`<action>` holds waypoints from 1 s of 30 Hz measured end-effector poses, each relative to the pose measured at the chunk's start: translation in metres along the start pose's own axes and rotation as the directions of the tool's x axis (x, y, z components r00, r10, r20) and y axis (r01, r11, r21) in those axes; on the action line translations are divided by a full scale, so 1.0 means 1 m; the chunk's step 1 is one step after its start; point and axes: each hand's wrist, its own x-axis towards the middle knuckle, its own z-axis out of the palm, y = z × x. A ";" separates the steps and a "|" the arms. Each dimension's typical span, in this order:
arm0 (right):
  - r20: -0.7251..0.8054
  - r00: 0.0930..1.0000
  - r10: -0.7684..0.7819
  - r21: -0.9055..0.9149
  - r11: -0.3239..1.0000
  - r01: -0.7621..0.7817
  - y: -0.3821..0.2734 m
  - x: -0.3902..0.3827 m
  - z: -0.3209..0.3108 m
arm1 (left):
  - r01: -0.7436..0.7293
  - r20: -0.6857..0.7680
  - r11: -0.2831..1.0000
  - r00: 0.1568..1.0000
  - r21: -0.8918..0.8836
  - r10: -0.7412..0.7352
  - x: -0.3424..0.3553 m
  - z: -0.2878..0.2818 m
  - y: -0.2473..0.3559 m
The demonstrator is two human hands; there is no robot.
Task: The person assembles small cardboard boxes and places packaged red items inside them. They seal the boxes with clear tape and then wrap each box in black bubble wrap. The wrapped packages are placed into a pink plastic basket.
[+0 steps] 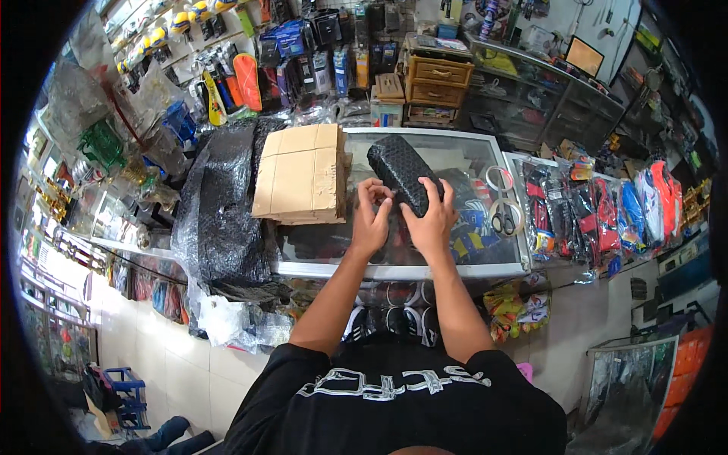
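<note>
A dark package [400,168] wrapped in black bubble film lies slantwise over the glass-topped counter [462,140], its far end pointing up and to the left. The right hand [432,216] has hold of its near end, thumb on the left side and fingers spread over the top and right side, opened about as wide as the package. The left hand [370,220] is just beside the package's left flank, fingers half curled and thumb near the fingertips; I cannot tell whether it pinches anything or touches the film. Left of that hand stands a stack of folded cardboard [298,171], and beyond it a large heap of black bubble wrap [220,205] drapes over the counter's edge. To the right of the package, scissors [498,222] with dark handles lie on the glass, and plastic-bagged goods [584,208] are lined up farther right.
</note>
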 end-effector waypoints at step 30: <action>0.041 0.998 -0.045 0.020 0.999 0.044 0.041 0.011 -0.048 | -0.053 0.208 0.993 0.978 0.102 0.031 -0.005 0.001 0.016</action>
